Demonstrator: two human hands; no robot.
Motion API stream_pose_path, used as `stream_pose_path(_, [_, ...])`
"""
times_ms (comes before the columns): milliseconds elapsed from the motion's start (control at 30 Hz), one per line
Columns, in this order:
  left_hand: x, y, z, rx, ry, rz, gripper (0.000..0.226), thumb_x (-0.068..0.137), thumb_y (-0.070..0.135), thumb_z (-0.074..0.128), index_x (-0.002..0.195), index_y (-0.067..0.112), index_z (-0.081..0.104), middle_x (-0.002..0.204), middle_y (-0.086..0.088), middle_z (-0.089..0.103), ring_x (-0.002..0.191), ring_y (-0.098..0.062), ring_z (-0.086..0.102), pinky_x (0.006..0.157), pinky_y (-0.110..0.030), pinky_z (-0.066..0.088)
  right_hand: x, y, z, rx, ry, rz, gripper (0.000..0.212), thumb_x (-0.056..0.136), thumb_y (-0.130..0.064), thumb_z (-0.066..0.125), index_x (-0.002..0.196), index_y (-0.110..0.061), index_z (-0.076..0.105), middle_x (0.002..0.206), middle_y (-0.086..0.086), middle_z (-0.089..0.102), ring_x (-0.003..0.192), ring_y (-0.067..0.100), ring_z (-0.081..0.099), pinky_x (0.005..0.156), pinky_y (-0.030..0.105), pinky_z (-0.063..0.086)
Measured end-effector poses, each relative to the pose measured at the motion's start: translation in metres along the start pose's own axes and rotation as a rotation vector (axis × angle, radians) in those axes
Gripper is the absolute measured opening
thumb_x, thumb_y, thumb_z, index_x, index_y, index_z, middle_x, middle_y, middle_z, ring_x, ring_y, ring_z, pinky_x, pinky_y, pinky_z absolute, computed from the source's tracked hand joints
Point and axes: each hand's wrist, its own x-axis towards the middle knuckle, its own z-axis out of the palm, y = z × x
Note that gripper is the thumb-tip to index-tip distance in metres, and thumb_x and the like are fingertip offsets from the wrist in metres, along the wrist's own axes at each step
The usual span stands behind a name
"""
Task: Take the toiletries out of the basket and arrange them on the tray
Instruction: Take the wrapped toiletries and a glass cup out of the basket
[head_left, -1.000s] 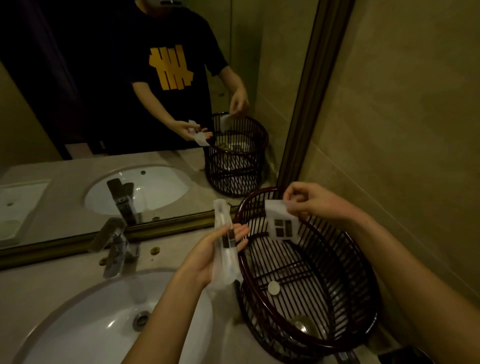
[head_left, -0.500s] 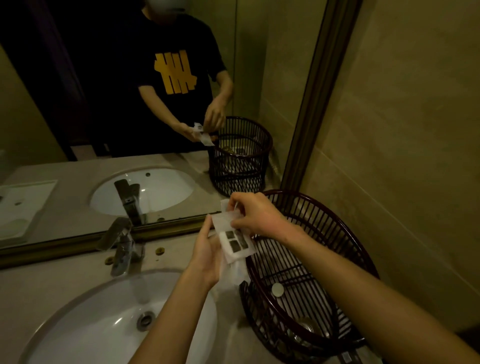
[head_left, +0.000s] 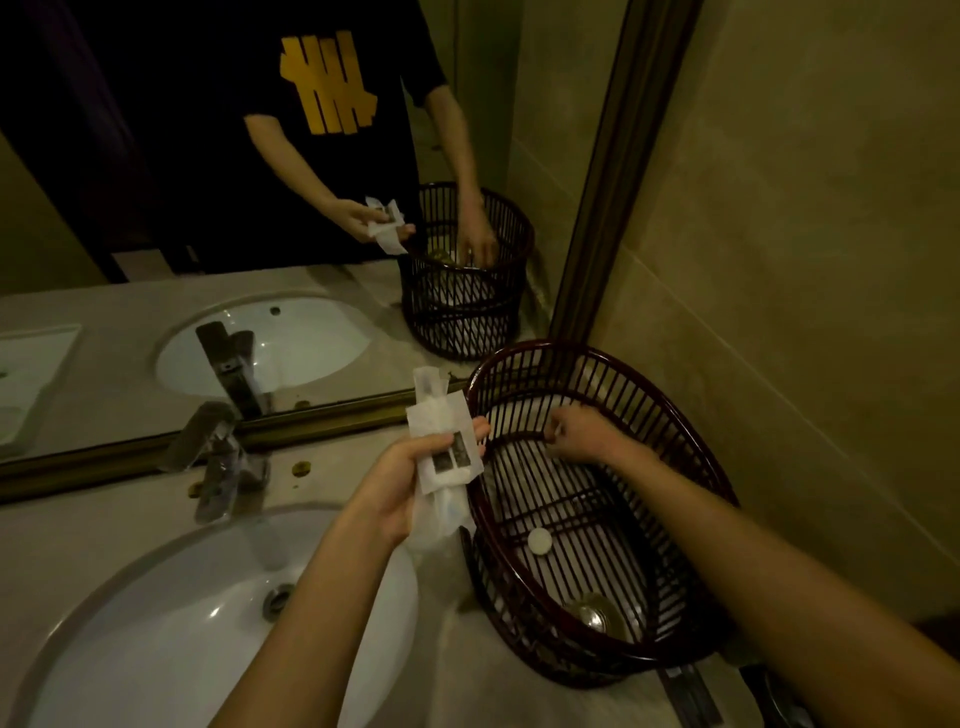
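Note:
A dark slatted basket (head_left: 675, 415) stands on the counter against the right wall. My left hand (head_left: 400, 478) is held just left of the basket's rim, shut on white toiletry packets (head_left: 441, 441), a long one and a flat one with dark labels. My right hand (head_left: 582, 434) is down inside the basket near its far end, fingers curled on something small and pale; what it is I cannot tell. A small white round item (head_left: 538, 540) lies on the basket floor, and a metallic round item (head_left: 592, 616) sits at the near end. No tray is in view.
A white sink (head_left: 156, 623) fills the lower left, with a metal faucet (head_left: 218, 457) behind it. A gold-framed mirror (head_left: 208, 338) runs along the back and reflects a person and the basket. Dark objects (head_left: 769, 691) lie at the counter's near right corner.
My right hand passed the flat labelled packet to my left hand, which now holds both packets. The right hand then went back down into the basket.

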Motion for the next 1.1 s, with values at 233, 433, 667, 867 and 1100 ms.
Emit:
stream_pose_path(233, [0.0,0.0,0.0,0.029,-0.008,0.005,0.042,0.089,0.01,0.062,0.129,0.0,0.063,0.138,-0.021,0.061,0.125,-0.029,0.058,0.116,-0.048,0.036,-0.003,0.015,0.121,-0.487,-0.413,-0.169,0.066,0.094,-0.025,0.067,0.153,-0.02,0.039,0.15,0.015,0.047,0.133,0.035,0.053,0.107,0.046,0.05])
stream_pose_path(433, [0.0,-0.003,0.0,-0.001,0.03,0.053,0.043,0.092,0.019,0.064,0.132,0.003,0.061,0.134,-0.019,0.065,0.116,-0.026,0.067,0.105,-0.042,0.048,0.009,0.007,0.123,-0.566,-0.39,-0.242,0.04,0.102,-0.017,0.055,0.142,-0.012,0.056,0.142,0.017,0.057,0.128,0.035,0.059,0.109,0.045,0.05])
stream_pose_path(667, [-0.005,0.001,0.002,-0.075,0.047,0.067,0.052,0.098,0.039,0.053,0.136,0.003,0.057,0.142,-0.026,0.055,0.137,-0.036,0.047,0.12,-0.052,0.03,0.004,0.009,0.053,-0.108,-0.201,-0.081,0.013,0.1,-0.018,0.056,0.1,-0.016,0.069,0.107,0.01,0.071,0.106,0.028,0.07,0.089,0.037,0.055])
stream_pose_path(867, [-0.008,0.001,0.005,-0.097,0.049,0.053,0.06,0.098,0.048,0.047,0.135,0.002,0.058,0.148,-0.027,0.048,0.143,-0.038,0.039,0.122,-0.051,0.024,-0.045,-0.04,-0.046,0.575,0.214,-0.25,0.017,0.104,-0.025,0.057,0.11,-0.024,0.072,0.1,-0.002,0.072,0.085,0.014,0.072,0.073,0.032,0.062])
stream_pose_path(1100, [-0.011,0.001,0.007,-0.05,0.031,0.089,0.063,0.097,0.052,0.045,0.137,0.004,0.057,0.112,-0.021,0.069,0.097,-0.034,0.067,0.082,-0.046,0.057,-0.088,-0.126,-0.061,0.389,0.206,-0.493,0.013,0.093,-0.026,0.073,0.105,-0.025,0.073,0.096,-0.008,0.072,0.079,0.0,0.07,0.06,0.012,0.057])
